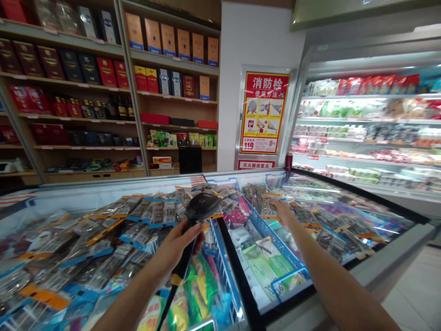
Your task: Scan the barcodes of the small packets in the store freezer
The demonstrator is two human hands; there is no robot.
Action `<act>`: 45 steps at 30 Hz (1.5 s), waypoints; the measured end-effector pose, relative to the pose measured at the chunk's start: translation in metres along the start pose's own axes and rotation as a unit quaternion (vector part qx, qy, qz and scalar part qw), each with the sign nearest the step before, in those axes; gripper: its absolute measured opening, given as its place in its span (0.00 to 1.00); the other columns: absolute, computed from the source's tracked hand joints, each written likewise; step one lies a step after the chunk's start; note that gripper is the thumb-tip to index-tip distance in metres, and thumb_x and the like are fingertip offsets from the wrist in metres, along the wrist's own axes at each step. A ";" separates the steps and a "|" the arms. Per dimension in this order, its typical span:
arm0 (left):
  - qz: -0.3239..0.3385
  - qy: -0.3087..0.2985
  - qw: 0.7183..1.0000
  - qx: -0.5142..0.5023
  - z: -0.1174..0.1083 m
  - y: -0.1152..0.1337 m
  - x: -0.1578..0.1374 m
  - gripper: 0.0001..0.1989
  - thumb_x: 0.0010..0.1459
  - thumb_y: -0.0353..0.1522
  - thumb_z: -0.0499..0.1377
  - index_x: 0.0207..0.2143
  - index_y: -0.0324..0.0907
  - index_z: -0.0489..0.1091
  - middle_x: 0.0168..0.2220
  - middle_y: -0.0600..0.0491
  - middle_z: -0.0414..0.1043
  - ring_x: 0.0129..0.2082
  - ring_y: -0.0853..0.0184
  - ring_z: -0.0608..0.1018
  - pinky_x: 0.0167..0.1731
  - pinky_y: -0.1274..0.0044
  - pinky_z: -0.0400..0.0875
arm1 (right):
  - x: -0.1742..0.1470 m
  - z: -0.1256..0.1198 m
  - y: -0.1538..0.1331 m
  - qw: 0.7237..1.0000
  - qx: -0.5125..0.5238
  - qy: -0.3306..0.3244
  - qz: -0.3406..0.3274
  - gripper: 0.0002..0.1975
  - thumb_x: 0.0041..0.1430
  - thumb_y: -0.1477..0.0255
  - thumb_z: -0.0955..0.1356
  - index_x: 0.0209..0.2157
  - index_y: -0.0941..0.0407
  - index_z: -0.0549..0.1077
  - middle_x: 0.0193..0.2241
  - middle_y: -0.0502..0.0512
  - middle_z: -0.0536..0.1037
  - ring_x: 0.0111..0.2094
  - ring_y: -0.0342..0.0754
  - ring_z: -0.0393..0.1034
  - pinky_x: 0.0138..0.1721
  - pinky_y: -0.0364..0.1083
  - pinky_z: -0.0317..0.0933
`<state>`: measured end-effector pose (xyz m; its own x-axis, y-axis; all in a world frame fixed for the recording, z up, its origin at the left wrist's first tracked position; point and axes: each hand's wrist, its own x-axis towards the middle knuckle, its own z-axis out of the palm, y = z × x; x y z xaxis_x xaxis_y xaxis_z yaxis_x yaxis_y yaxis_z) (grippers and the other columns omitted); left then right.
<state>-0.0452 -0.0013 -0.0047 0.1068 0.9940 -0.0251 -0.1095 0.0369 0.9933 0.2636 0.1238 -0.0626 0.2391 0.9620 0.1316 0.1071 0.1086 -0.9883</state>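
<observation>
My left hand [182,241] is wrapped round the handle of a black barcode scanner [202,206], held upright over the chest freezer, its cable hanging down. Farther forward on the right, my right hand [281,211] reaches over the freezer's glass lid, its fingers closed at the edge of a small clear packet [269,205] with an orange strip. The fingertips are small and partly blurred. Many similar packets with blue and orange strips lie in a spread pile [113,243] on the left and in another pile [330,225] on the right lid.
Blue wire baskets [275,243] with bagged goods show inside the freezer, beside a black lid frame [237,266]. Shelves of boxed goods [168,39] stand behind at left, a red fire-hydrant notice [264,112] at centre. A lit refrigerated display [365,122] is at right; a dark red can [288,161] stands on the freezer's rear corner.
</observation>
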 end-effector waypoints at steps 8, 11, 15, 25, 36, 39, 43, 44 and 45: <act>-0.079 -0.058 0.994 -0.052 -0.007 0.008 -0.005 0.22 0.39 0.50 0.60 0.23 0.39 0.63 0.19 0.53 0.68 0.16 0.73 0.68 0.17 0.81 0.61 | -0.028 0.058 -0.042 0.975 0.203 -0.086 0.037 0.17 0.48 0.59 0.61 0.36 0.55 0.68 0.30 0.54 0.77 0.31 0.52 0.73 0.30 0.50 0.67; -0.079 -0.091 0.992 -0.044 -0.005 0.005 -0.009 0.22 0.41 0.50 0.59 0.24 0.39 0.62 0.19 0.52 0.69 0.16 0.73 0.68 0.16 0.82 0.61 | -0.027 0.058 -0.040 0.975 0.191 -0.103 0.051 0.24 0.51 0.53 0.56 0.39 0.55 0.68 0.33 0.57 0.77 0.34 0.52 0.73 0.31 0.50 0.66; -0.096 -0.129 0.987 -0.027 0.004 -0.001 -0.014 0.22 0.42 0.50 0.59 0.25 0.40 0.61 0.18 0.53 0.68 0.15 0.73 0.68 0.16 0.82 0.60 | -0.025 0.052 -0.031 0.975 0.197 -0.103 0.031 0.29 0.53 0.50 0.52 0.47 0.54 0.64 0.36 0.57 0.77 0.37 0.53 0.72 0.33 0.51 0.66; -0.109 -0.149 0.983 -0.023 0.014 -0.002 -0.021 0.22 0.40 0.48 0.60 0.28 0.40 0.62 0.18 0.55 0.68 0.14 0.75 0.67 0.15 0.83 0.58 | -0.036 0.053 -0.031 0.955 0.253 -0.145 0.052 0.28 0.56 0.53 0.51 0.49 0.55 0.64 0.37 0.57 0.77 0.38 0.53 0.72 0.40 0.53 0.63; -0.094 -0.128 0.987 -0.022 0.001 0.001 -0.015 0.22 0.44 0.50 0.57 0.27 0.39 0.61 0.18 0.53 0.68 0.15 0.74 0.67 0.16 0.83 0.59 | -0.033 0.050 -0.029 0.920 0.363 -0.139 0.052 0.20 0.56 0.57 0.55 0.39 0.53 0.69 0.28 0.53 0.78 0.29 0.51 0.74 0.32 0.53 0.66; -0.102 -0.131 0.986 -0.022 -0.005 -0.001 -0.012 0.21 0.45 0.49 0.57 0.25 0.38 0.62 0.19 0.52 0.69 0.15 0.74 0.68 0.16 0.83 0.59 | -0.030 0.050 -0.026 0.913 0.375 -0.151 0.059 0.21 0.56 0.57 0.55 0.37 0.53 0.70 0.26 0.53 0.78 0.27 0.50 0.73 0.30 0.52 0.67; -0.099 -0.129 0.986 -0.029 -0.015 -0.004 -0.014 0.17 0.46 0.43 0.59 0.25 0.36 0.65 0.19 0.52 0.69 0.16 0.73 0.68 0.18 0.82 0.60 | -0.029 0.061 -0.022 0.911 0.372 -0.165 0.062 0.21 0.54 0.55 0.57 0.35 0.54 0.71 0.24 0.52 0.77 0.24 0.48 0.72 0.26 0.48 0.67; -0.109 -0.124 0.986 -0.033 -0.016 -0.004 -0.016 0.16 0.48 0.41 0.58 0.26 0.35 0.66 0.19 0.52 0.69 0.16 0.73 0.68 0.18 0.82 0.60 | -0.032 0.065 -0.021 0.913 0.368 -0.169 0.057 0.21 0.53 0.54 0.58 0.33 0.54 0.71 0.24 0.52 0.77 0.24 0.47 0.72 0.26 0.48 0.67; -0.116 -0.106 0.987 -0.034 -0.015 -0.005 -0.018 0.15 0.50 0.39 0.56 0.26 0.34 0.67 0.19 0.52 0.69 0.17 0.74 0.68 0.19 0.82 0.61 | -0.035 0.069 -0.021 0.916 0.363 -0.166 0.046 0.21 0.52 0.53 0.58 0.31 0.55 0.71 0.23 0.52 0.77 0.23 0.46 0.71 0.26 0.47 0.66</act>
<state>-0.0618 -0.0180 -0.0107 0.3414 0.9139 -0.2195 -0.1237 0.2752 0.9534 0.1861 0.1048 -0.0514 -0.1053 0.9854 0.1337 -0.5969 0.0449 -0.8011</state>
